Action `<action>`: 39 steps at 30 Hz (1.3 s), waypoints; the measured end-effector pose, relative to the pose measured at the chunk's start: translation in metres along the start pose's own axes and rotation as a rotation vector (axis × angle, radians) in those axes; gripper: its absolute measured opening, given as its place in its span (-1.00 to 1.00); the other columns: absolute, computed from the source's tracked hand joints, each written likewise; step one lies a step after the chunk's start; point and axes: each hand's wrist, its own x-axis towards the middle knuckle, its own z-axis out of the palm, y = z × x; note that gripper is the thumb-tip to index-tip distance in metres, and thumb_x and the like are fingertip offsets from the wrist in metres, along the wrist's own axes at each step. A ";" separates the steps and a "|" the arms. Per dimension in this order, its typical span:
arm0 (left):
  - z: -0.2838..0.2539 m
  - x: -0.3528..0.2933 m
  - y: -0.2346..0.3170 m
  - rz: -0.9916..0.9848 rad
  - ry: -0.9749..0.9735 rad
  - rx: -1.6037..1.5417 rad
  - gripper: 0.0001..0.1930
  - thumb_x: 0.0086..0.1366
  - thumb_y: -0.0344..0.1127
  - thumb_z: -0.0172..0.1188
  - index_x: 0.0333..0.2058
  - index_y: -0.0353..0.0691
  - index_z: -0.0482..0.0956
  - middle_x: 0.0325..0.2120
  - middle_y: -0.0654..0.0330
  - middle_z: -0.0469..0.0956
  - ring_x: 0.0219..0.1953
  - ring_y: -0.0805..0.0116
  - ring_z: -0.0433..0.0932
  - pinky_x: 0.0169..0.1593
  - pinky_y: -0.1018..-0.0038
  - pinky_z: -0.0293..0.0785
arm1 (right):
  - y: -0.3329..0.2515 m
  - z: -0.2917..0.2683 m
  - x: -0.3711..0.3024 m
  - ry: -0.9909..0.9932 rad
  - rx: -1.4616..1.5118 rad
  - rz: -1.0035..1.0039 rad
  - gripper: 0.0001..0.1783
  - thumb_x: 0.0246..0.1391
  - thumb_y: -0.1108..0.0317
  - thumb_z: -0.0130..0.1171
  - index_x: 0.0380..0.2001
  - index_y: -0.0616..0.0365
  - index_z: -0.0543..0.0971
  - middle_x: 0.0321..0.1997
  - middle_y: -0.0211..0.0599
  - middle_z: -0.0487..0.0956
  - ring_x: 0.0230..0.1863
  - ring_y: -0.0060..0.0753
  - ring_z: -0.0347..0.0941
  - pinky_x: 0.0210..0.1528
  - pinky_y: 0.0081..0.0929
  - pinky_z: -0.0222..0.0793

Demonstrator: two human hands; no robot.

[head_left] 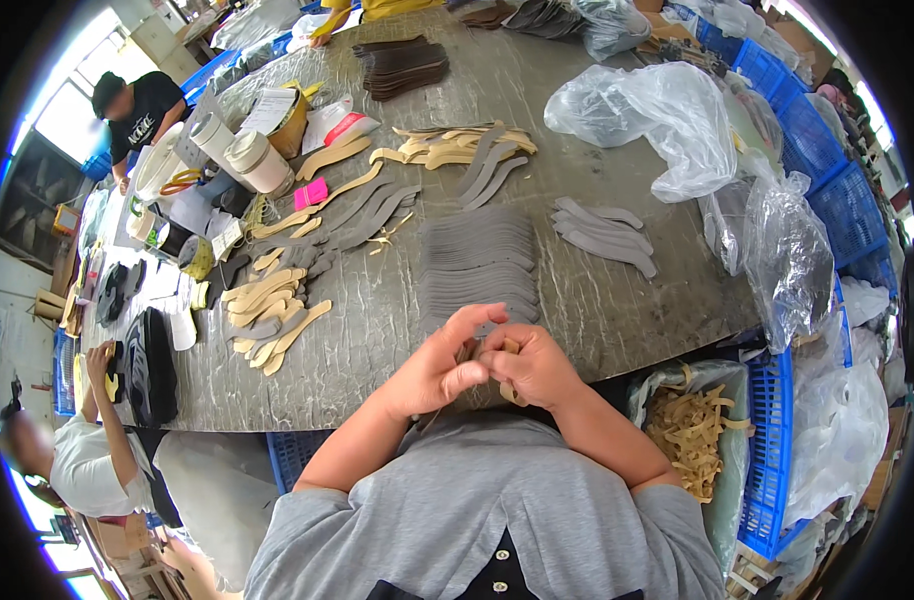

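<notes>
My left hand [440, 368] and my right hand [539, 368] meet in front of my chest at the table's near edge. Between the thumb and fingers of my right hand is a narrow tan strip [509, 372]. The left hand's fingers are curled, thumb and forefinger towards the right hand; what it grips is mostly hidden, with a thin dark end showing below. Just beyond both hands lies a long, neatly overlapped row of grey curved pieces [477, 262]. Further right is a small loose group of grey curved pieces [605, 235].
Tan and grey curved pieces [272, 310] pile up at left, with more tan pieces [457, 145] farther back. A pink block [311, 193] lies near white cups [259, 163]. Clear plastic bags [667, 120] cover the right side. A bin of tan scraps [685, 435] stands at lower right. Co-workers sit at left.
</notes>
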 end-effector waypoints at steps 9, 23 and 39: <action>-0.002 0.010 0.026 0.260 0.129 0.472 -0.67 0.05 -0.63 0.34 -0.17 -0.24 0.63 -0.11 0.11 0.51 -0.27 0.35 0.56 -0.32 0.51 0.48 | 0.004 0.000 0.002 -0.023 0.216 -0.112 -0.89 0.21 0.46 -0.09 -0.27 0.13 0.45 -0.38 -0.46 0.39 -0.47 -0.69 0.24 -0.42 -0.65 0.21; -0.033 -0.030 -0.002 -0.274 0.477 0.490 -0.92 0.11 -0.50 0.36 -0.40 -0.32 0.66 -0.58 0.29 0.57 -0.50 0.61 0.43 -0.40 0.59 0.36 | -0.020 -0.103 -0.035 0.716 -0.092 -0.382 -0.89 0.15 0.52 0.05 -0.29 0.06 0.40 -0.58 -0.54 0.30 -0.55 -0.68 0.23 -0.47 -0.63 0.17; -0.043 -0.008 -0.018 -0.435 0.408 0.452 -0.87 0.12 -0.40 0.36 -0.39 -0.33 0.67 -0.62 0.31 0.54 -0.54 0.61 0.39 -0.44 0.55 0.35 | 0.021 -0.053 -0.005 0.335 -0.358 -0.266 -0.88 0.10 0.56 0.26 -0.34 0.22 0.49 -0.38 -0.50 0.50 -0.31 -0.72 0.39 -0.25 -0.65 0.36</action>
